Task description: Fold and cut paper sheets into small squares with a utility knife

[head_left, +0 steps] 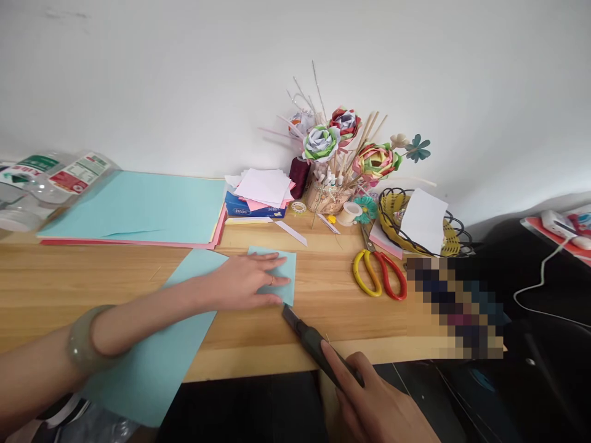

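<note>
My left hand (247, 282) lies flat with fingers spread on a small light-blue paper piece (287, 271), pressing it to the table. In my right hand (369, 400) is a dark utility knife (318, 347), the index finger stretched along its handle. The knife's blade tip touches or nearly touches the lower edge of the small paper, close to my left thumb. Under my left forearm, a larger light-blue sheet (152, 375) slants across the table and hangs over its front edge. Part of both papers is hidden by my left hand and arm.
Scissors (379, 274) with yellow and red handles lie to the right, before a yellow basket (390, 212). Behind stand paper flowers (322, 143) and a blue box (253, 208) under paper scraps. A stack of coloured sheets (152, 200) and plastic bottles (69, 178) are at left.
</note>
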Motion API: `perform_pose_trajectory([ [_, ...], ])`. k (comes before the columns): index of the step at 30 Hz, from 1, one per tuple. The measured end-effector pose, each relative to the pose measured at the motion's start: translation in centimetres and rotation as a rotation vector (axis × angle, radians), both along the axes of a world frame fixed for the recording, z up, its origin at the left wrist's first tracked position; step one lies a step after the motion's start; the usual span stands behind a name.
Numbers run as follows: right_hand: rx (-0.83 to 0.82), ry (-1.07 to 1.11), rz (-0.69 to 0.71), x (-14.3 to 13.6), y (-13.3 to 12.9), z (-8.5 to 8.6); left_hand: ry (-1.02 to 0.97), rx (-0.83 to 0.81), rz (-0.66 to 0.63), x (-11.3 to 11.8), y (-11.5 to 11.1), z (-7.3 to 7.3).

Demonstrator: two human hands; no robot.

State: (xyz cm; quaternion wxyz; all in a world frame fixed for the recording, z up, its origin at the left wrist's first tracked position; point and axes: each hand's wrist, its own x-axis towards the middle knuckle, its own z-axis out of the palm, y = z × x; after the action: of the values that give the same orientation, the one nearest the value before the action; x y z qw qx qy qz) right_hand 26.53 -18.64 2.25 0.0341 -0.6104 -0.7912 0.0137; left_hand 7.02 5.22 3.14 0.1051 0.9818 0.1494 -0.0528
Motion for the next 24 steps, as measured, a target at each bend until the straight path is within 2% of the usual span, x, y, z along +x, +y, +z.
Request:
perform_pose_trajectory([
  [7,0.029,-0.054,-0.050,-0.9,0.1,0.0,0.003,0.004,0.006,0.4,0.3,0.5],
  [12,0.025,-0.036,-0.057,-1.2,0.2,0.0,-0.139,0.088,-0.065,1.6,1.3,-1.0],
  [16,0.036,-0.067,-0.049,-1.2,0.1,-0.3,-0.087,-0.032,-0.154,2.1,1.6,-2.0],
  [19,0.050,-0.120,-0.051,-1.3,0.1,-0.5,-0.027,-0.093,-0.155,2.1,1.5,-2.2],
  [24,0.050,-0.177,-0.060,-1.5,-0.1,-0.5,-0.043,-0.098,-0.148,1.9,1.5,-2.2],
])
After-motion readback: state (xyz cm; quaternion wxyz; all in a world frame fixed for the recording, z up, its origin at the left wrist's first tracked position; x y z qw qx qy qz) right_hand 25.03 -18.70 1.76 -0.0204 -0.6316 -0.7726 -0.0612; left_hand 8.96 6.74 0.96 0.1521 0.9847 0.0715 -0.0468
